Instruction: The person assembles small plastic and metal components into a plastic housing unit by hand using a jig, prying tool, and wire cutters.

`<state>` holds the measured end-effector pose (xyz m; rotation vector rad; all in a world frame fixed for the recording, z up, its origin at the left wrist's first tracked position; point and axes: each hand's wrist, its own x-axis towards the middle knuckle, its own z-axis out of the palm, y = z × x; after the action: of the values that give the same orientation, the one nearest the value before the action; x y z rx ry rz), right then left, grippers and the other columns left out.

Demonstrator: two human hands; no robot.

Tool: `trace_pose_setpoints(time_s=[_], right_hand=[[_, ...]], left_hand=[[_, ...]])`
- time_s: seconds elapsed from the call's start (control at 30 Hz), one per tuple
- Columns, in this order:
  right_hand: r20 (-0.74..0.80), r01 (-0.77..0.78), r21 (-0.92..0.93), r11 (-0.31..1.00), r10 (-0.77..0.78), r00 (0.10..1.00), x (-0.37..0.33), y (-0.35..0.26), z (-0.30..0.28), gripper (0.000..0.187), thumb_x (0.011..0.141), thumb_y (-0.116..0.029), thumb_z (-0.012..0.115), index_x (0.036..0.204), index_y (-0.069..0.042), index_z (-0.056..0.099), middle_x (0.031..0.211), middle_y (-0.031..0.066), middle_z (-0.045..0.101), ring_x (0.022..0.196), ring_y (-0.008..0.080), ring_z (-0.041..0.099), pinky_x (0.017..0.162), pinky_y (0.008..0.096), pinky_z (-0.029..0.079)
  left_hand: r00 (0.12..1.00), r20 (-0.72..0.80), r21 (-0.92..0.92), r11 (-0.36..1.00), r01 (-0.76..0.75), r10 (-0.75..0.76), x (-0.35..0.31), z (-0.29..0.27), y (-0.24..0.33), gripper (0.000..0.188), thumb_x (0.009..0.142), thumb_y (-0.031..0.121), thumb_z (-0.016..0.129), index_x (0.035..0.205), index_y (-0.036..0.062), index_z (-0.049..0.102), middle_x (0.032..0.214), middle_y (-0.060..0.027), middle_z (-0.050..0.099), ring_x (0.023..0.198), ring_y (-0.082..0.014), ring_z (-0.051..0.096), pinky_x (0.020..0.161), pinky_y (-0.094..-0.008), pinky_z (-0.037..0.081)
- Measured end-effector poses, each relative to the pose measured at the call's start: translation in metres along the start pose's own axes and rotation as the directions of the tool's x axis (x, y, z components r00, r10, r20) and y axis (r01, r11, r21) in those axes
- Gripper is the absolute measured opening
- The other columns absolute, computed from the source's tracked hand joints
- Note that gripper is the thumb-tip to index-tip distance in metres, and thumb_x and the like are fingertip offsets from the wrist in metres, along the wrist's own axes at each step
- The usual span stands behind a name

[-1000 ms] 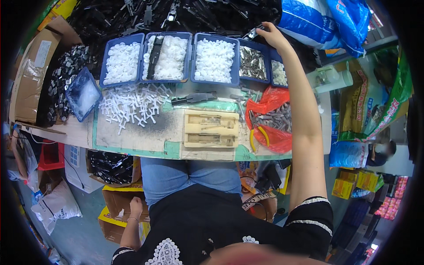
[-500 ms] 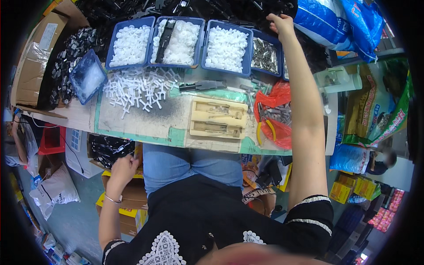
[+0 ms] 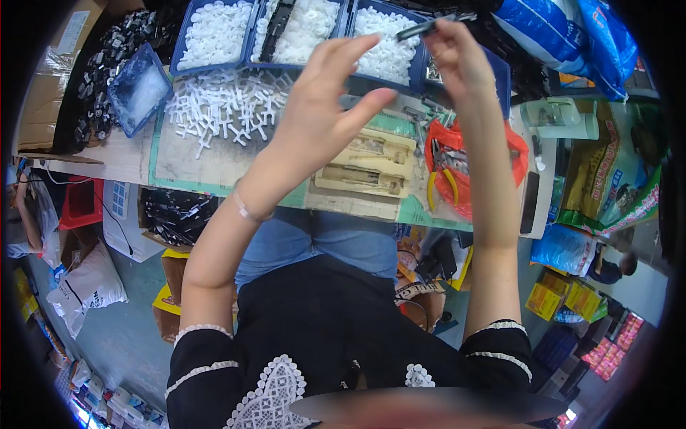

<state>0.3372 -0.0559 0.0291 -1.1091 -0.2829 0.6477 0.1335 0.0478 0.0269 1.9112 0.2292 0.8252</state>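
Observation:
My right hand is raised over the far right bins, its fingers closed on a slim dark plastic part that points left. My left hand hovers above the middle of the table, thumb and fingers spread, with nothing in it. Below and partly behind it lies a cream moulded fixture with hollowed slots. Beyond my hands stand blue bins of small white caps; a black part lies across the middle one. To the left is a heap of white branched plastic pieces.
A red plastic bag of small parts sits right of the fixture, with yellow-handled pliers at it. A tilted blue tray and a heap of black parts are at the left. A blue-and-white sack stands far right.
My left hand has risen from beside my lap to over the table and opened. My right hand has drawn back from the far pile, now holding the dark part.

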Motion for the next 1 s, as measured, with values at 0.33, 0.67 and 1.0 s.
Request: trace_pose_setpoints(time_s=[0.33, 0.67, 1.0], right_hand=[[0.342, 0.495, -0.851, 0.175, -0.532, 0.775, -0.169, 0.047, -0.004, 0.065, 0.068, -0.017, 0.079, 0.121, -0.004, 0.043, 0.112, 0.0153, 0.046, 0.088, 0.0251, 0.055, 0.071, 0.0378, 0.045], [0.446, 0.439, -0.890, 0.123, 0.041, 0.894, -0.186, 0.054, 0.014, 0.007, 0.078, -0.005, 0.063, 0.081, -0.002, 0.059, 0.079, 0.0117, 0.053, 0.077, 0.0298, 0.056, 0.068, 0.0382, 0.047], [0.423, 0.421, -0.904, 0.073, 0.010, 0.906, -0.185, 0.059, 0.019, 0.010, 0.077, -0.010, 0.066, 0.077, -0.002, 0.060, 0.076, 0.0118, 0.054, 0.075, 0.0306, 0.056, 0.067, 0.0389, 0.044]], left_hand=[[0.787, 0.457, -0.304, 0.759, 0.576, -0.414, -0.056, -0.015, -0.018, 0.016, 0.087, 0.008, 0.061, 0.099, -0.0012, 0.067, 0.086, -0.0030, 0.060, 0.064, -0.0072, 0.057, 0.056, -0.0193, 0.047], [0.974, 0.142, 0.237, 0.962, 0.137, -0.174, -0.092, -0.032, 0.002, 0.023, 0.079, 0.010, 0.065, 0.102, 0.0062, 0.063, 0.088, -0.0107, 0.057, 0.069, -0.0267, 0.061, 0.059, -0.0358, 0.049], [0.778, -0.626, 0.670, 0.545, 0.504, 0.050, -0.032, -0.360, -0.185, 0.040, 0.084, 0.032, 0.058, 0.117, 0.0086, 0.057, 0.111, -0.0143, 0.055, 0.107, -0.0268, 0.049, 0.095, -0.0403, 0.036]])
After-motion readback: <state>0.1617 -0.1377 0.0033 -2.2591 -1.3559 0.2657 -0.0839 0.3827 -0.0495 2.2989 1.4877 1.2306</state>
